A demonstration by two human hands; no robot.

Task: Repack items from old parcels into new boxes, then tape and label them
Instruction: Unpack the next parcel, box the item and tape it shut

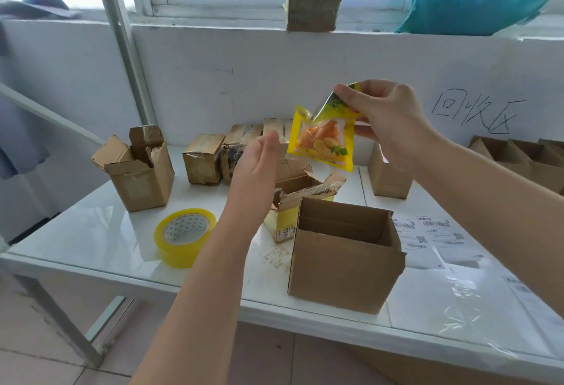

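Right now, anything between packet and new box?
Nothing visible. The right hand holds the snack packet in the air above the torn parcel, behind the new box, whose top is open. The left hand is beside the packet.

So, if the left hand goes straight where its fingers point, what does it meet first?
The left hand would probably meet the worn parcels behind it; the yellow snack packet in the right hand hangs beside that line. Depth is unclear.

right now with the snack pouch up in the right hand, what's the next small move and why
Probably lower the snack pouch into the new box: the right hand pinches its top in the air, and the box stands open on the table.
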